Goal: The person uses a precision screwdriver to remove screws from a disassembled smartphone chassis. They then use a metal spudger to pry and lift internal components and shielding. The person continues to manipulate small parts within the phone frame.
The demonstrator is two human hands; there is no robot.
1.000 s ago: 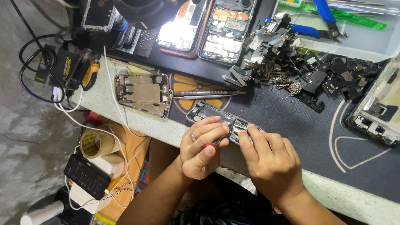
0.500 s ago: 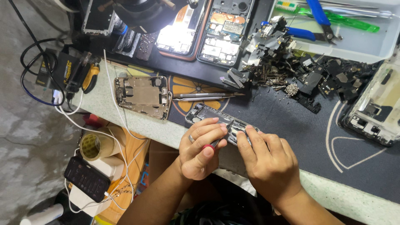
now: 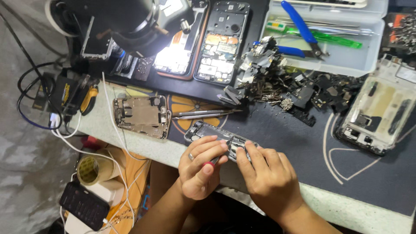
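An opened phone body lies on the dark work mat near the table's front edge. My left hand, with a ring on one finger, is shut on a thin red-handled screwdriver whose tip points into the phone. My right hand rests its fingertips on the phone's right end and holds it down. My fingers hide the middle of the phone.
Tweezers and a bare metal phone frame lie just beyond the hands. Behind them are a pile of small parts, two open phones under a black lamp head, and a plastic tray with blue pliers. Another phone frame lies right; a tape roll lower left.
Both hands stay on the opened phone with only slight finger movement. The view has shifted a little.
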